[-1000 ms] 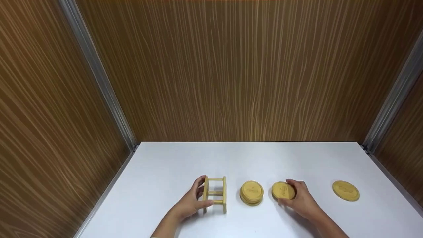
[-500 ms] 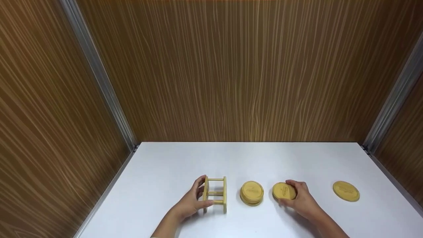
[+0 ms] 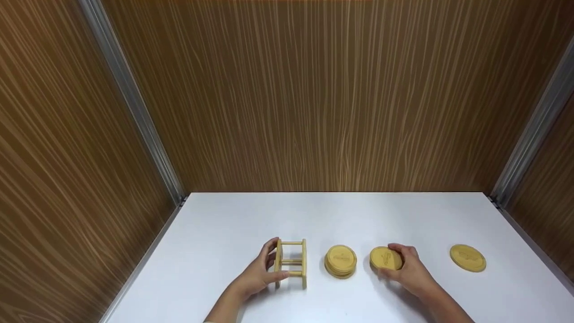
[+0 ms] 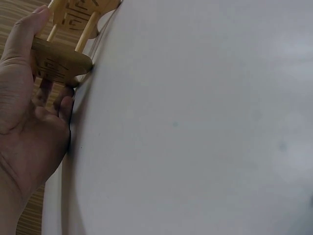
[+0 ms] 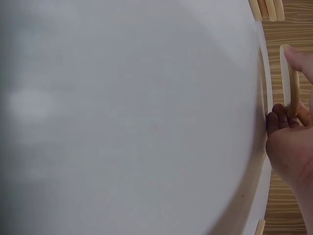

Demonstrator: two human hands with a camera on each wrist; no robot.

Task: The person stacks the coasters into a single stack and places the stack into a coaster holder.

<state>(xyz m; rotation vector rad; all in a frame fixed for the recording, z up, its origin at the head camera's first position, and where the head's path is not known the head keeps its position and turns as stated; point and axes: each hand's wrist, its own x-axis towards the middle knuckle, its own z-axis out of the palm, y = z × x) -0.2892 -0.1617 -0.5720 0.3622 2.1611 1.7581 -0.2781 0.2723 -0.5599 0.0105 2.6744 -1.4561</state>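
Observation:
In the head view my left hand [image 3: 255, 276] grips the left side of a small wooden coaster rack [image 3: 304, 264], made of two side panels joined by thin rods. The left wrist view shows cut-out patterns on the rack [image 4: 51, 68] panels, with thumb and fingers of the left hand [image 4: 29, 117] around one. My right hand [image 3: 412, 273] pinches a round wooden coaster [image 3: 384, 259] by its edge, thumb in front and fingers behind. From the right wrist, this coaster [image 5: 289, 81] appears raised off the table. Between the hands sits a stack of round coasters [image 3: 341, 259].
Farther right, another round coaster [image 3: 467, 258] lies flat on the white table [image 3: 358, 215]. Wood-grain panels [image 3: 314, 98] stand at the back and both sides, with metal posts [image 3: 143, 112] at the corners.
The coaster in my right hand sits at a slightly different angle. Left hand, rack and stack hold their places.

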